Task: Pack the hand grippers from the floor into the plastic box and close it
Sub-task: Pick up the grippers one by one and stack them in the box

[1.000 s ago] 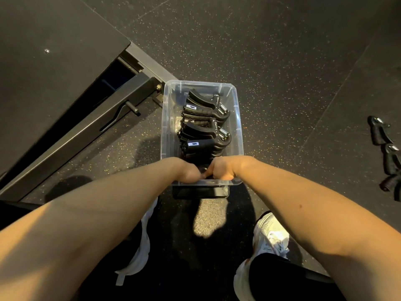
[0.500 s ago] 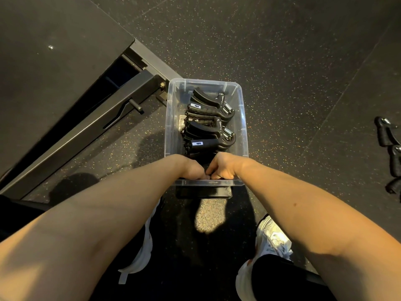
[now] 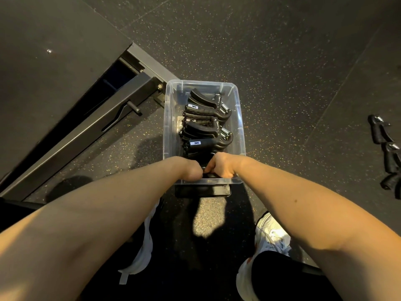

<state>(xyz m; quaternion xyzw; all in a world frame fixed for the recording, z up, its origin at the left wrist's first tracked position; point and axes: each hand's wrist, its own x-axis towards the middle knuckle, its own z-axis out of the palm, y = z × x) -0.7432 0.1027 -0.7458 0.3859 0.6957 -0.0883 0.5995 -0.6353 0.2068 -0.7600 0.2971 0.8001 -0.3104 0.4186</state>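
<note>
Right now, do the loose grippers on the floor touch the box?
Apart. The head view shows a wide stretch of bare floor between loose grippers and box.

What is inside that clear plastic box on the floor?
Several black hand grippers with metal springs lie stacked in the plastic box. The left hand and right hand reach into its near end, covering whatever lies there.

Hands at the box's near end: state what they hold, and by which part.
Both the left hand and right hand curl round a black hand gripper inside the plastic box's near end; their fingers hide which part they grip.
</note>
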